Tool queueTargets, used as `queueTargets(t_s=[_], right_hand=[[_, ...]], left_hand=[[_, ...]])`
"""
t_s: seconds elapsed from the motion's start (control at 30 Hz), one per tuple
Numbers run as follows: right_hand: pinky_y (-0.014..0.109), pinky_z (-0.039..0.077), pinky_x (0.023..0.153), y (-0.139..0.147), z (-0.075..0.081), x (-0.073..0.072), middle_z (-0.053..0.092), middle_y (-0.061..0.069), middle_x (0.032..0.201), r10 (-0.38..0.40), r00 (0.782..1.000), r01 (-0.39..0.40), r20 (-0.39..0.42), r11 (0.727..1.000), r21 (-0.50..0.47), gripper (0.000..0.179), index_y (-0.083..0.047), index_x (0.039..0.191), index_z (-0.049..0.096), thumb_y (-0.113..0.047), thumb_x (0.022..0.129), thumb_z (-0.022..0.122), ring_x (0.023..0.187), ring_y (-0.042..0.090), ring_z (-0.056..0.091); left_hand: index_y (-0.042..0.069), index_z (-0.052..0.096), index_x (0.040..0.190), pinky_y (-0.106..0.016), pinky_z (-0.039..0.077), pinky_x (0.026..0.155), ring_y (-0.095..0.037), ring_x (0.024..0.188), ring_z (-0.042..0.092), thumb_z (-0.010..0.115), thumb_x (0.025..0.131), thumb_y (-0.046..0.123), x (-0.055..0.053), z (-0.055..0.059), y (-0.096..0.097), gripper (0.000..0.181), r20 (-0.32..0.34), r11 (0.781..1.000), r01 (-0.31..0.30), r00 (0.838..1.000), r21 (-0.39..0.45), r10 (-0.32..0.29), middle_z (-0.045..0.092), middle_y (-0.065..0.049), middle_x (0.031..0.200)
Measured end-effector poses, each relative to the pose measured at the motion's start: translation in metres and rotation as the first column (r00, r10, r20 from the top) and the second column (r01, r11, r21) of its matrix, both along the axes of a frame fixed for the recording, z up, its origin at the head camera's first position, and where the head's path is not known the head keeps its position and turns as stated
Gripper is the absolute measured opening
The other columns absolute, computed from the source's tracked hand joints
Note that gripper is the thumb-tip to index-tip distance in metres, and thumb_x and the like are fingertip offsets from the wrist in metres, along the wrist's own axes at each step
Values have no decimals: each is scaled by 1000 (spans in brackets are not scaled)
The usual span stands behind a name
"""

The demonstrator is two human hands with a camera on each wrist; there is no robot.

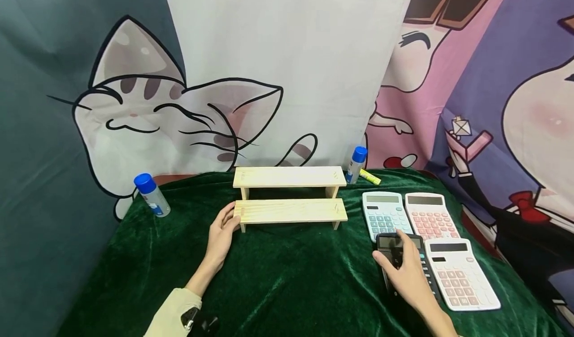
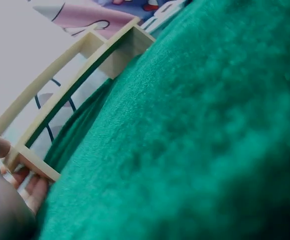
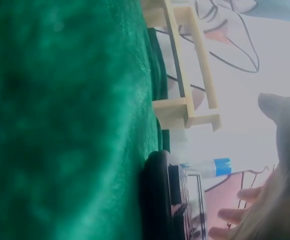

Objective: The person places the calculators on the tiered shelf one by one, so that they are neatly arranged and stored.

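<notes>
1. On the green cloth [image 1: 305, 277] are four calculators: one black calculator [image 1: 389, 242], one blue-key calculator [image 1: 381, 212], one back pink-key calculator [image 1: 432, 217] and one front pink-key calculator [image 1: 462, 274]
2. There are also one left can [image 1: 152, 195], one right can [image 1: 356, 165], one yellow stick [image 1: 370, 177] and one wooden shelf [image 1: 290, 211]
3. The shelf, in the middle, is pale wood with two flat steps, the back one higher
4. The left hand [image 1: 220, 235] pinches the low step's left end, thumb and fingers bent round it
5. The right hand [image 1: 410, 272] is over the black calculator, fingers spread, gripping nothing; I can't tell if it touches
6. Green cloth lies between both hands, and the front pink-key calculator sits near the cloth's right edge
</notes>
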State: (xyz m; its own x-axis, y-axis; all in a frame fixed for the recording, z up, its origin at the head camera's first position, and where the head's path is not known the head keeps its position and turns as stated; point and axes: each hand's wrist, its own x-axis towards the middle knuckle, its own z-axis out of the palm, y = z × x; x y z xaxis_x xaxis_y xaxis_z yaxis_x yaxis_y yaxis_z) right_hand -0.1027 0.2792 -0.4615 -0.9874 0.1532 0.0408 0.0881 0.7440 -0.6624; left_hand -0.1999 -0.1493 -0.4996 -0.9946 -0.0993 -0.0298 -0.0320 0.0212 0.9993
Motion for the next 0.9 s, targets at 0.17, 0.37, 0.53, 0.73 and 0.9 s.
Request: queueTargets(t_s=[0.17, 0.37, 0.53, 0.73, 0.9], right_hand=[[68, 27, 105, 7, -9, 3, 28, 37, 147, -84, 996, 89, -38, 982, 165, 108, 9, 152, 21, -57, 84, 72, 135, 54, 27], [70, 25, 103, 14, -16, 5, 23, 43, 146, -92, 996, 91, -14, 943, 319, 122, 19, 147, 21, -66, 77, 73, 132, 59, 24], [71, 27, 102, 16, -14, 8, 22, 44, 145, -116, 993, 108, -1, 920, 377, 125, 21, 144, 24, -68, 72, 76, 130, 59, 25], [74, 24, 103, 14, -12, 10, 18, 46, 145, -90, 991, 39, 103, 910, 414, 125, 20, 143, 25, -74, 74, 70, 131, 61, 21], [74, 15, 108, 10, -10, 8, 10, 50, 149, -19, 985, -47, 173, 928, 370, 124, 21, 146, 22, -73, 78, 66, 137, 64, 11]], left_hand=[[16, 43, 150, -18, 51, 90, -7, 115, 57, 54, 104, 19, -2, -4, 1, 48, -46, 1000, -8, 999, -12, 8, 53, -12, 142], [16, 44, 150, -16, 51, 89, -6, 113, 57, 54, 103, 21, 0, -7, 0, 48, -48, 999, -23, 999, -22, 22, 55, -13, 140], [16, 45, 149, -15, 51, 89, -5, 111, 58, 55, 103, 20, -1, -9, 2, 48, -63, 1000, -21, 998, -9, 20, 56, -16, 138], [17, 46, 148, -16, 51, 88, -5, 110, 59, 56, 103, 20, -1, -9, 1, 47, -69, 1000, -26, 997, -13, 25, 57, -15, 137], [17, 47, 148, -17, 51, 90, -4, 110, 59, 56, 103, 20, 0, -9, -1, 46, -67, 1000, -28, 997, -8, 27, 57, -15, 137]])
